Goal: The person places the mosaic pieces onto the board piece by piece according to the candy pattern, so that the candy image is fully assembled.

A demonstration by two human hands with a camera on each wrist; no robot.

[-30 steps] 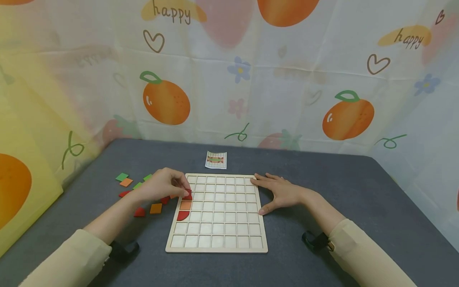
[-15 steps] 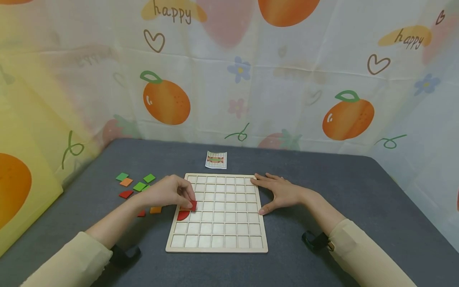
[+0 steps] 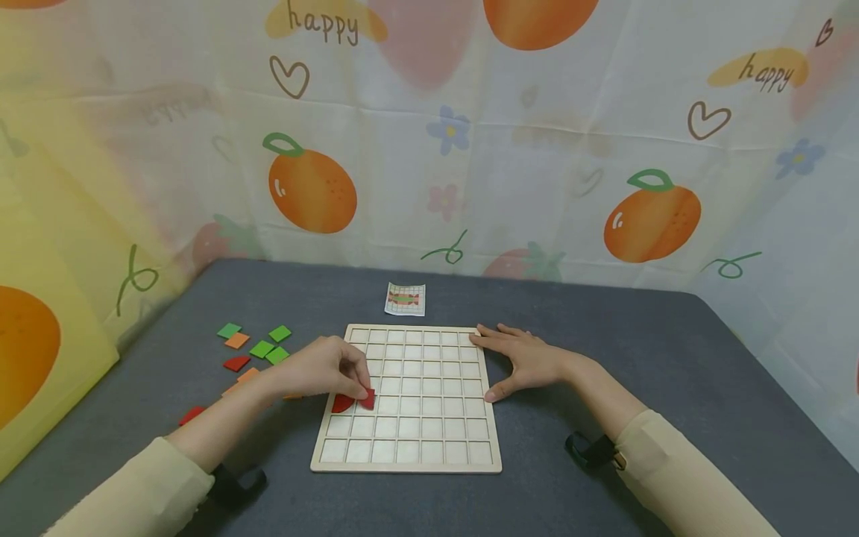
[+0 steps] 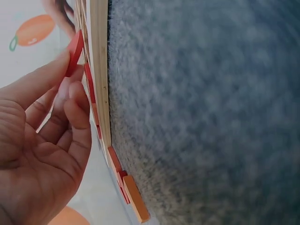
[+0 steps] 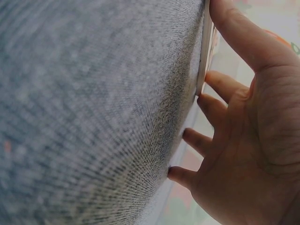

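A pale wooden grid board (image 3: pixel 429 427) lies on the grey table. My left hand (image 3: pixel 333 368) pinches a red tile (image 3: pixel 368 400) between thumb and fingertips, low over the second column from the left. In the left wrist view the held red tile (image 4: pixel 75 52) is tilted on edge above the board. Just left of it, a rounded red tile (image 3: pixel 342 403) sits in the first column; the cells behind are hidden by my hand. My right hand (image 3: pixel 526 359) is spread at the board's right edge, thumb and index fingertip on the frame, other fingers on the table.
Loose green tiles (image 3: pixel 262 349), orange tiles (image 3: pixel 237 341) and red tiles (image 3: pixel 236 363) lie left of the board, some partly covered by my left forearm. A small printed card (image 3: pixel 405 299) with a coloured grid pattern lies beyond the board. A patterned cloth (image 3: pixel 523 149) hangs behind the table.
My left hand has moved toward me and slightly right with the red tile, from the first column into the second. My right hand has stayed put.
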